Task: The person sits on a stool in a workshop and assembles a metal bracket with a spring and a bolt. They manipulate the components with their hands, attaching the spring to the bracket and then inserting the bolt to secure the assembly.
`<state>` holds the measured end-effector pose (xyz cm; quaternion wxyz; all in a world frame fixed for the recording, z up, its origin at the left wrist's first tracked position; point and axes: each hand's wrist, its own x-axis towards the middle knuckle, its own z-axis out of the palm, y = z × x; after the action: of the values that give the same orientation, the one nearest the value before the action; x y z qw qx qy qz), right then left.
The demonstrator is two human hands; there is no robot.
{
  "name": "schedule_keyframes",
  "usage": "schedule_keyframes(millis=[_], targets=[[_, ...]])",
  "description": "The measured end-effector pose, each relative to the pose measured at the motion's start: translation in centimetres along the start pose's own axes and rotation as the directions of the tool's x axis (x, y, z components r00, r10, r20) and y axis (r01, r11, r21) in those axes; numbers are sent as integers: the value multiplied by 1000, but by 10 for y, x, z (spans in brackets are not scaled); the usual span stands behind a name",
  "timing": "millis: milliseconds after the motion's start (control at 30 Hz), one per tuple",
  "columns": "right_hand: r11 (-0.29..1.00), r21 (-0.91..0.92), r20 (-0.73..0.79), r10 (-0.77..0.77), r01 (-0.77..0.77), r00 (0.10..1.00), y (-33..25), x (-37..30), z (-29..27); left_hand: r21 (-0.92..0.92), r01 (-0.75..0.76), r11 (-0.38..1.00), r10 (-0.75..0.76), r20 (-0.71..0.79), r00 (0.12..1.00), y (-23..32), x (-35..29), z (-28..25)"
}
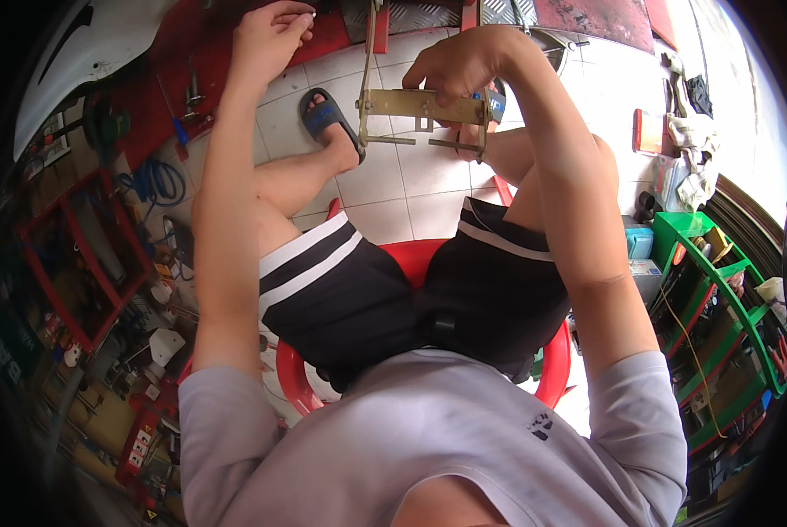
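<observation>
Far left of centre, my left hand (270, 37) is raised with thumb and fingertips pinched together. A tiny whitish bit shows at the fingertips, too small to name. My right hand (468, 66) curls over a tan metal bracket (393, 103), its fingers on the flat plate. Long thin arms run from the plate's ends, up past the frame's top edge on the left side. Short rods stick inward beneath the plate. My right fingers partly hide the plate's middle and right part. The bracket hangs above the tiled floor (376, 189), between my sandalled feet.
I sit on a red plastic chair (290, 378). A red platform with diamond plate (420, 16) spans the far side. A blue-handled screwdriver (180, 133) and coiled blue hose (167, 182) lie left, beside a red metal frame (90, 250). A green rack (718, 281) stands right.
</observation>
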<state>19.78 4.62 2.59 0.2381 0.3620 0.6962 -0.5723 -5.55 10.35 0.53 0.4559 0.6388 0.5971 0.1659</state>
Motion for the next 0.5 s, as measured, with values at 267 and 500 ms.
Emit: schedule_keyframes(millis=[267,500], targets=[[986,-48,103,-155,161,982,8,10,-8,-215,-94,972,128,147,981,25,-44,12],[996,-53,119,-65,71,991,9,13,-10,10,-544,839,500,381,778,74,-109,39]])
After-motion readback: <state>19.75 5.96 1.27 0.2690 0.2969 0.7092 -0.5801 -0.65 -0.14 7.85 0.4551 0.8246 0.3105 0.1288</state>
